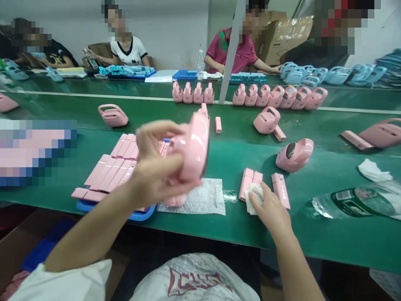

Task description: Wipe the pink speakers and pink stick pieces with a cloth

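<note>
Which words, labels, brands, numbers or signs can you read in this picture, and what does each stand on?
None can be read with certainty.
Red lettering on the wearer's white cloth shirt: distorted, unreadable.
Print and barcode on the green label of the clear plastic bottle: too small.
Dark print on the brown cardboard box behind: blurred.
Pale print on the black shirt at back left: blurred.
</note>
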The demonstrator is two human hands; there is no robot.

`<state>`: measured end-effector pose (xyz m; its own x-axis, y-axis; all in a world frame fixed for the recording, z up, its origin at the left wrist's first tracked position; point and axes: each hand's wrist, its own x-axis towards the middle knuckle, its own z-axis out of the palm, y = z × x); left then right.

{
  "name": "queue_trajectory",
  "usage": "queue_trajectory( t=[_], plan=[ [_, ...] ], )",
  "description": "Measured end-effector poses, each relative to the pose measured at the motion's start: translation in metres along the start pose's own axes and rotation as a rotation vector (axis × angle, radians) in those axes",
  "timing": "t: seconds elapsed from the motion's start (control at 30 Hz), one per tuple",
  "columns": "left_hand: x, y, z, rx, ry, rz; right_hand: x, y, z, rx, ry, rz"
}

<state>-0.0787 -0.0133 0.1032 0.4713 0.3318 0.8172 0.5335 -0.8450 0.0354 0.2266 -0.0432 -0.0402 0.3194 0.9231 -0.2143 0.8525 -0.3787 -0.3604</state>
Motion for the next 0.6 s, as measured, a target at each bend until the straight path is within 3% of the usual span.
queue_trajectory(
  t=[0.07,0.13,0.23,0.3,0.37,0.43,0.6],
  plan=[
    [0.015,-0.044,-0.004,0.134,0.049,-0.023,0.005,0.002,0.000,0.021,-0.042,-0.005],
    [0.026,-0.095,-0.001,0.241,0.006,-0.133,0.010,0.005,-0.001,0.030,-0.081,-0.002],
    [0.031,-0.168,0.016,0.371,-0.199,-0.328,0.017,0.008,-0.002,0.004,-0.142,0.047],
    [0.027,-0.204,0.031,0.463,-0.384,-0.544,0.021,0.009,-0.003,-0.013,-0.183,0.070],
    [0.017,-0.227,0.045,0.474,-0.569,-0.722,0.027,0.010,-0.003,-0.019,-0.204,0.074],
    [0.005,-0.243,0.057,0.458,-0.645,-0.823,0.033,0.013,-0.001,-0.019,-0.181,0.072],
    [-0.026,-0.283,0.082,0.423,-0.594,-1.021,0.052,0.035,0.009,0.133,-0.122,0.043]
  ],
)
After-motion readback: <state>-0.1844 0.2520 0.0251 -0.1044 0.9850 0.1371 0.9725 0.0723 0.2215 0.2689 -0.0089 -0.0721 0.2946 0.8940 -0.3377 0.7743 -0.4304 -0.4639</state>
